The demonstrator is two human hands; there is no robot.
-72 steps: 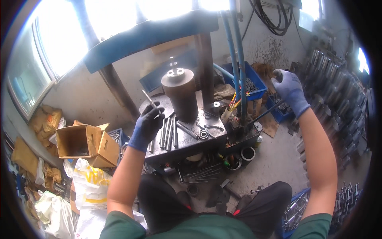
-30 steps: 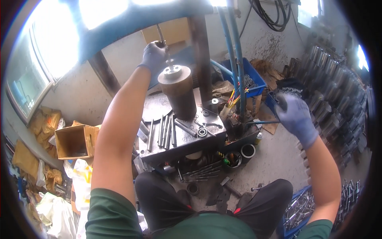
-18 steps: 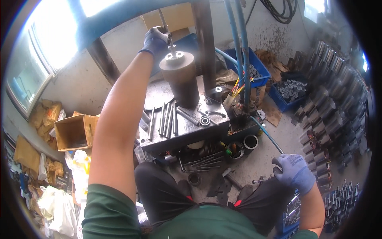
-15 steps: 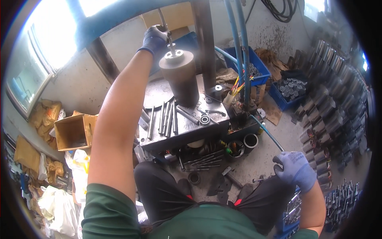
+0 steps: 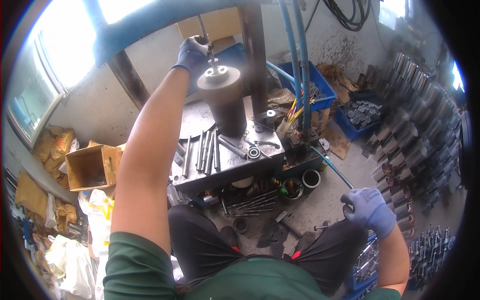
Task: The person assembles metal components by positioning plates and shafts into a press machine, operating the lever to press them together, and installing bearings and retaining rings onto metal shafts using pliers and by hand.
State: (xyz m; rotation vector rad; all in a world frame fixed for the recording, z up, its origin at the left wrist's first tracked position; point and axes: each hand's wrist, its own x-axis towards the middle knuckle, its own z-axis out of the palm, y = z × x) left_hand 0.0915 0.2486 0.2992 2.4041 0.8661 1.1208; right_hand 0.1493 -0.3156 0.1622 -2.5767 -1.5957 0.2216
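Observation:
My left hand (image 5: 193,53), in a blue-grey glove, is closed round a thin upright metal shaft (image 5: 212,62). The shaft's lower end meets a pale metal piece with holes (image 5: 216,72) on top of a tall dark metal cylinder (image 5: 225,107). That cylinder stands on a thick steel block (image 5: 235,172). Low on the right, my gloved right hand (image 5: 370,212) is closed round the end of a long blue lever (image 5: 330,165), which slopes up to the press base. Several loose steel shafts (image 5: 207,151) and a bearing (image 5: 254,153) lie on the block, in front of the cylinder.
Blue press uprights and hoses (image 5: 300,75) rise behind the block. Blue crates of round metal parts (image 5: 357,120) stand at the back right, beside tall stacks of metal cylinders (image 5: 415,125). A hammer (image 5: 289,224) lies on the floor near my feet. An open cardboard box (image 5: 92,167) sits left.
The whole view has shifted slightly. Both hands keep their holds on the shaft and the lever, with little visible movement.

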